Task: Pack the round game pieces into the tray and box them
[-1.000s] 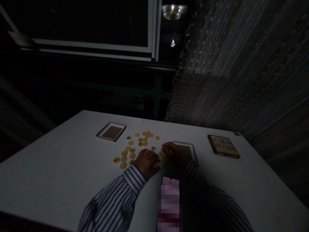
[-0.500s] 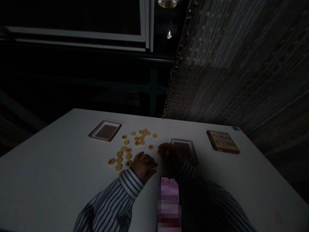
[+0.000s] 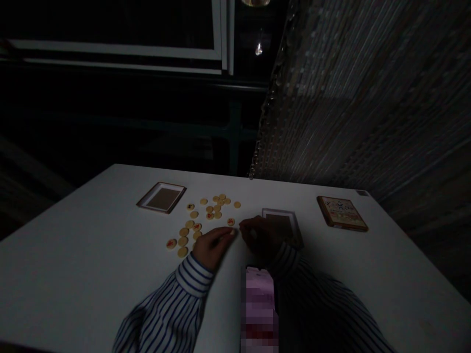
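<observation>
My left hand (image 3: 211, 250) is closed in a pinch above the table, right of the scattered Chinese chess pieces (image 3: 184, 232). A small pale edge shows between its thumb and forefinger, seemingly a Chinese chess piece (image 3: 232, 232). My right hand (image 3: 259, 238), dark in shadow, has its fingers drawn together close to the left fingertips; whatever they hold is hidden. Just beyond the two hands lies a piece with a red character (image 3: 230, 221). Partly behind the right hand is a shallow open box tray (image 3: 294, 220).
Another shallow tray (image 3: 172, 211) lies at the back left of the white table (image 3: 91, 255). A printed box lid (image 3: 342, 213) sits at the right. A phone (image 3: 259, 284) lies lit between my forearms. A bead curtain (image 3: 312, 98) hangs beyond the table.
My left hand has lifted off the table and turned into a pinch, its fingertips now nearer my right hand. The right hand has barely moved, and the view has shifted slightly.
</observation>
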Motion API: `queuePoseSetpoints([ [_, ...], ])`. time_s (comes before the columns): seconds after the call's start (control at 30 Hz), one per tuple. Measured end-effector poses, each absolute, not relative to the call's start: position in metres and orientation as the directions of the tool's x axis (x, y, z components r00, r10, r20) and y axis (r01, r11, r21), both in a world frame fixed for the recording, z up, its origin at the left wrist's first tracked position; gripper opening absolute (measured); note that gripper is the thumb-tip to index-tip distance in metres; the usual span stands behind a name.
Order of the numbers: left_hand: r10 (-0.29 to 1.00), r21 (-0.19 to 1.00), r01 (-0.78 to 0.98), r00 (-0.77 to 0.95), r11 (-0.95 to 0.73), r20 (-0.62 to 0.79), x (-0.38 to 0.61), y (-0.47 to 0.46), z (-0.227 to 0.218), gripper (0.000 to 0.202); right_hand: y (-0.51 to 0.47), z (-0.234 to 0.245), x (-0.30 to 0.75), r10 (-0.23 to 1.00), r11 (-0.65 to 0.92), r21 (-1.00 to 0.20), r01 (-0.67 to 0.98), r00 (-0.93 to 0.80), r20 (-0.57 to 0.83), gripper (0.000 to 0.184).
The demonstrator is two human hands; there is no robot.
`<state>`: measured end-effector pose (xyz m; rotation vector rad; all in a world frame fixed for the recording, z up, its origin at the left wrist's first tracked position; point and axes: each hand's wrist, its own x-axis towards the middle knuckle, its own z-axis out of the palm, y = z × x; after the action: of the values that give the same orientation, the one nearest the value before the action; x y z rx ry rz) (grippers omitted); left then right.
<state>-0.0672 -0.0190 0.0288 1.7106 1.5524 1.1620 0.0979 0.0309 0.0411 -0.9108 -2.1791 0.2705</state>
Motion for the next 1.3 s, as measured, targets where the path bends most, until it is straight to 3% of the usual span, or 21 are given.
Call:
queuePoseSetpoints([
  [0.27, 0.993, 0.979, 0.202, -0.120, 0.006, 0.019, -0.068, -0.016, 0.035, 0.031, 0.026, 0.043, 0.097, 0.567, 0.822, -0.352, 0.448, -0.591, 0.574, 0.016],
  [0.77, 0.989, 0.995, 0.093, -0.146, -0.017, 0.031, -0.066, -0.015, 0.028, 0.030, 0.023, 0.043, 0.093, 0.573, 0.817, -0.317, 0.482, -0.610, 0.548, 0.019],
  [0.93, 0.988, 0.969, 0.235, -0.117, -0.068, 0.098, -0.066, -0.016, 0.027, 0.027, 0.024, 0.039, 0.092, 0.582, 0.809, -0.300, 0.505, -0.622, 0.524, 0.017],
  [1.1, 0.958, 0.871, 0.482, -0.193, -0.097, 0.213, -0.072, -0.015, 0.023, 0.027, 0.025, 0.026, 0.093, 0.621, 0.778, -0.267, 0.569, -0.632, 0.463, 0.016],
  [1.3, 0.925, 0.766, 0.620, -0.170, -0.168, 0.340, -0.076, -0.015, 0.020, 0.026, 0.024, 0.022, 0.096, 0.623, 0.779, -0.204, 0.593, -0.694, 0.360, 0.016],
])
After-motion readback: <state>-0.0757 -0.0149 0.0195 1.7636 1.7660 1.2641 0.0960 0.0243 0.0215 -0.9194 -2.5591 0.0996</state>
